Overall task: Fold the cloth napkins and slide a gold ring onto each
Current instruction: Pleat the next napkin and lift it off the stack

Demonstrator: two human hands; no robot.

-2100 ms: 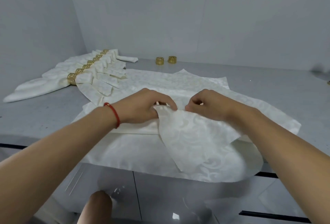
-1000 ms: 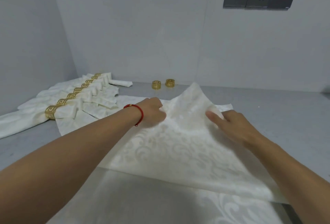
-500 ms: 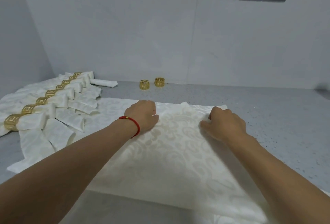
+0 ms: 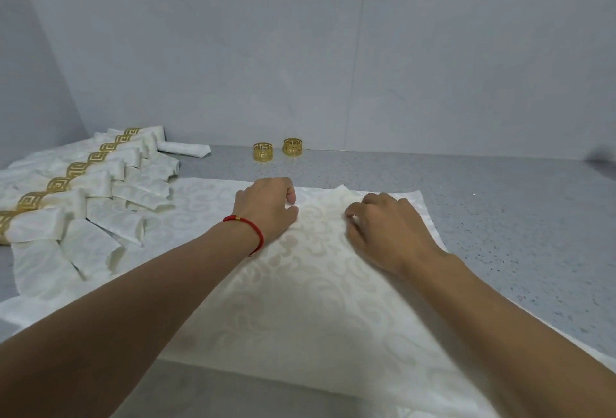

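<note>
Rings (image 4: 263,151): two loose; hands (image 4: 266,207): two.

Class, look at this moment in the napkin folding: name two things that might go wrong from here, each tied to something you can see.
1. The folded napkin lies on another napkin; both hands may drag the lower one.
2. The finished ringed napkins overlap that lower cloth, so shifting it may disturb them.

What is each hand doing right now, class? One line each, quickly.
Left hand: fingers curled, resting on the napkin; a grip cannot be told.
Right hand: fingers curled on the napkin; a grip cannot be told.
</note>
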